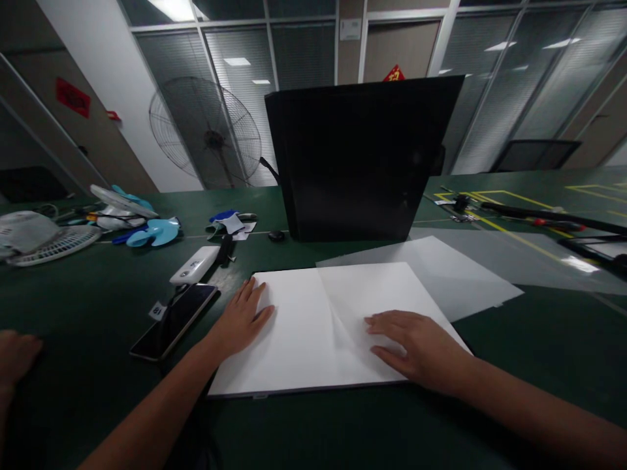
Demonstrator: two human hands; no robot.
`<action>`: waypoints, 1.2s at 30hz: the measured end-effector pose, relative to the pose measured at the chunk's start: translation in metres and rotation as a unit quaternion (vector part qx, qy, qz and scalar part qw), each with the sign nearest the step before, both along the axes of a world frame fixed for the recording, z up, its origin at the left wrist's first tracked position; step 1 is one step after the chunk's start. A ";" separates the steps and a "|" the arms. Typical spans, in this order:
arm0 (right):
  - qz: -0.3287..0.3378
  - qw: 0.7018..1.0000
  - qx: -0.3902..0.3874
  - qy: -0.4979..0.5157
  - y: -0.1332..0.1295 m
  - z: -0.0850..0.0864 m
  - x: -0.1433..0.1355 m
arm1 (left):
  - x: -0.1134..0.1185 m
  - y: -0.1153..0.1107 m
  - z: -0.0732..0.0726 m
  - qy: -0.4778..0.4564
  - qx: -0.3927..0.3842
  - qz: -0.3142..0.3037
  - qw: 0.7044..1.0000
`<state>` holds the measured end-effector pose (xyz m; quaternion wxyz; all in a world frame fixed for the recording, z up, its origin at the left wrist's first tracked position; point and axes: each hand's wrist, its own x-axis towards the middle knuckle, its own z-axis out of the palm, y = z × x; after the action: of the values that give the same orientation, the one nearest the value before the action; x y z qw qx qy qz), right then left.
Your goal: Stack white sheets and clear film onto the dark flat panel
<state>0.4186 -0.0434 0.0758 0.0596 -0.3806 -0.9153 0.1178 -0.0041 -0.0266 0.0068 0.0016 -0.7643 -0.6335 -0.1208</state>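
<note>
A sheet of white paper [289, 333] lies on a flat, dark-edged panel in front of me, with a crease or fold line running down its middle. My left hand [245, 316] rests on the sheet's left edge, fingers spread. Over the right half, my right hand [416, 346] lies with its fingers stretched toward the middle crease, seemingly touching the surface. Neither hand grips anything. Beyond the panel's far right corner, a thin translucent sheet [455, 277] reaches across the table.
A black monitor-like panel [362, 163] stands behind the paper. Left lie a smartphone [179, 320], a white power bank [196, 264], and fan parts with light blue blades [154, 232]. Black rods [553, 215] lie at right. Another person's hand [17, 356] is at the left edge.
</note>
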 end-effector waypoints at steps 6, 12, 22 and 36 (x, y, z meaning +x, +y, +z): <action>0.012 0.999 0.023 0.036 0.016 0.000 0.014 | 0.001 0.001 0.000 0.004 0.010 -0.002 1.000; -0.157 0.979 0.127 -0.004 0.085 -0.031 0.081 | 0.001 0.001 0.000 0.003 0.010 -0.005 1.000; -0.180 0.980 0.034 -0.076 0.075 -0.051 0.067 | 0.004 -0.002 0.004 -0.013 0.006 -0.001 1.000; -0.179 0.984 0.022 0.002 0.045 -0.032 0.032 | 0.002 0.000 0.000 0.005 0.008 0.006 1.000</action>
<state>0.4501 0.0021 0.0435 0.0900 -0.5370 -0.8344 0.0858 -0.0025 -0.0268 0.0065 0.0113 -0.7610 -0.6371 -0.1219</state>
